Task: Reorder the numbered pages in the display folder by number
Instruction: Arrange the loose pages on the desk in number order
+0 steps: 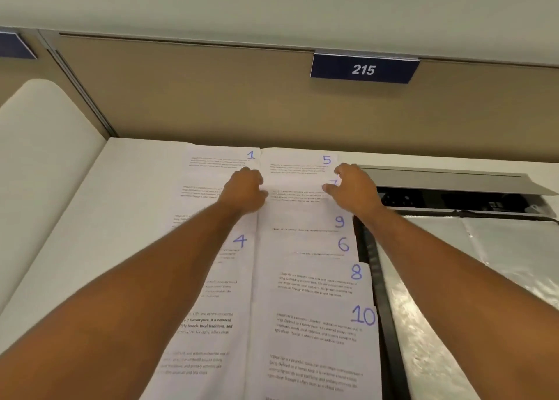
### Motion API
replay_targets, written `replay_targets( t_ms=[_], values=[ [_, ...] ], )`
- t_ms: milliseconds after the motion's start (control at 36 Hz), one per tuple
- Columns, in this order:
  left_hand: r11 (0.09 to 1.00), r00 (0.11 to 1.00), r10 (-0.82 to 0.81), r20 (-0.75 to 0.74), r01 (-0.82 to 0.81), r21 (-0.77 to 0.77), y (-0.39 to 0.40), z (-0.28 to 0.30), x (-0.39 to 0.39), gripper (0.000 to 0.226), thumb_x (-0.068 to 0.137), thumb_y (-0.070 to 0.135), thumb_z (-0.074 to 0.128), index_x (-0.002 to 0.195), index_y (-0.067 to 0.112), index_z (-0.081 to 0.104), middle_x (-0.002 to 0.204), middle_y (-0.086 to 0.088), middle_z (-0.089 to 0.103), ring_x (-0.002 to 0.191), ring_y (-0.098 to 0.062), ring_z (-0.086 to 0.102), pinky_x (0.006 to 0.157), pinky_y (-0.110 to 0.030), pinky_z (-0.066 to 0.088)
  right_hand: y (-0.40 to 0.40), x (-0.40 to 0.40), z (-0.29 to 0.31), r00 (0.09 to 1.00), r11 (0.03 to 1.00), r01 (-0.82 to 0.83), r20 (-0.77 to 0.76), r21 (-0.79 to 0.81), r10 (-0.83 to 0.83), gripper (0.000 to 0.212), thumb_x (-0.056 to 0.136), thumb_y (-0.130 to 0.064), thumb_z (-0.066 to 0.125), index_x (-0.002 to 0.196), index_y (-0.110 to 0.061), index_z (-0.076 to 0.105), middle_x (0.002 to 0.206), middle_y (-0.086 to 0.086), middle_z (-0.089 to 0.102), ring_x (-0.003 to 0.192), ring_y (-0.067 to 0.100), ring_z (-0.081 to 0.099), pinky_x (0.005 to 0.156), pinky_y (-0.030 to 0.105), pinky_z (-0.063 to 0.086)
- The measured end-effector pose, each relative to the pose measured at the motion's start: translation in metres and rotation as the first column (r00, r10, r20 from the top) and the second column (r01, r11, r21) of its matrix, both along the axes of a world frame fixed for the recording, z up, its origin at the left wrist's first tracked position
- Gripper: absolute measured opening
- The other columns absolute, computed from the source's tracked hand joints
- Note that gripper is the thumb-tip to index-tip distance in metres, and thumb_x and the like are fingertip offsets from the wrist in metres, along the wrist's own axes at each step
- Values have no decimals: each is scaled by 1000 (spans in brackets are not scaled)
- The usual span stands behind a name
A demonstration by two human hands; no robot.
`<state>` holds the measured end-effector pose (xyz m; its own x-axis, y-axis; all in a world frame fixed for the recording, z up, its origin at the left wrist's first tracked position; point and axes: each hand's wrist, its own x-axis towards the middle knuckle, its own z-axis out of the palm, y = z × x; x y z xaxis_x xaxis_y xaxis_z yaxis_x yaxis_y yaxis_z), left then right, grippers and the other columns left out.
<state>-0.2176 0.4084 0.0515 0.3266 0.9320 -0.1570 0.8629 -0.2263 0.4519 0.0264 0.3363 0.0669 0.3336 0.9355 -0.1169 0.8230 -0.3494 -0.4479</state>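
White numbered pages lie overlapped in two columns on the desk. The left column shows page 1 [223, 157] at the far end and page 4 [230, 248] nearer. Down the right column run page 5 [299, 162], page 9 [305, 221], page 6 [308, 245], page 8 [320, 278] and page 10 [317, 327]. A further page [298, 186] lies under page 5, its number half hidden by my fingers. My left hand [245, 188] pinches that page's left edge. My right hand [352, 188] holds its right edge. The display folder [453, 278] lies open on the right, its clear sleeves shining.
A beige partition with a blue sign reading 215 [364, 69] stands behind the desk. An open cable tray with a raised grey lid [447, 179] sits at the back right. A white curved panel [45, 157] borders the desk on the left.
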Motion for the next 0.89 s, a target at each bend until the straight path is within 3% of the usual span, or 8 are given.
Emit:
replay_targets(
  t_ms=[250, 444, 611, 806, 889],
  values=[
    [998, 998, -57, -17, 58, 16, 55, 4, 47, 38, 96, 25, 65, 130, 8, 61, 136, -9, 54, 125, -29, 54, 96, -31, 41, 55, 31, -7, 1000, 1000, 1, -28, -29, -2, 70, 90, -39, 77, 146, -10, 48, 147, 11, 53, 131, 29, 52, 103, 37, 43],
    [995, 991, -93, -96, 95, 18, 85, -6, 68, 44, 93, 21, 68, 134, 10, 56, 139, -8, 52, 124, -29, 53, 101, -38, 47, 87, 38, -28, 982, 993, 87, -160, -77, -98, 68, 93, -29, 75, 149, -8, 43, 146, 14, 54, 130, 30, 54, 100, 32, 43],
    [989, 967, -145, -212, 148, 0, 100, -14, 75, 57, 89, 21, 70, 141, 10, 48, 142, -10, 49, 128, -31, 49, 104, -47, 46, 103, 45, -44, 979, 989, 129, -148, -66, -138, 67, 89, -23, 76, 147, -9, 47, 144, 14, 56, 130, 31, 54, 102, 34, 44],
    [983, 950, -174, -259, 183, 10, 106, -23, 80, 66, 87, 24, 73, 144, 11, 44, 143, -12, 44, 132, -33, 40, 105, -49, 45, 112, 50, -54, 934, 969, 248, -262, -15, -243, 53, 93, -15, 68, 143, -12, 53, 139, 10, 60, 126, 29, 57, 103, 35, 47],
    [983, 948, -172, -267, 185, 22, 107, -24, 81, 67, 87, 22, 73, 145, 11, 43, 144, -12, 43, 134, -32, 39, 107, -52, 43, 111, 50, -57, 925, 961, 277, -269, -1, -267, 36, 92, -10, 65, 128, -13, 65, 125, 8, 68, 114, 29, 64, 95, 37, 53]
  ],
)
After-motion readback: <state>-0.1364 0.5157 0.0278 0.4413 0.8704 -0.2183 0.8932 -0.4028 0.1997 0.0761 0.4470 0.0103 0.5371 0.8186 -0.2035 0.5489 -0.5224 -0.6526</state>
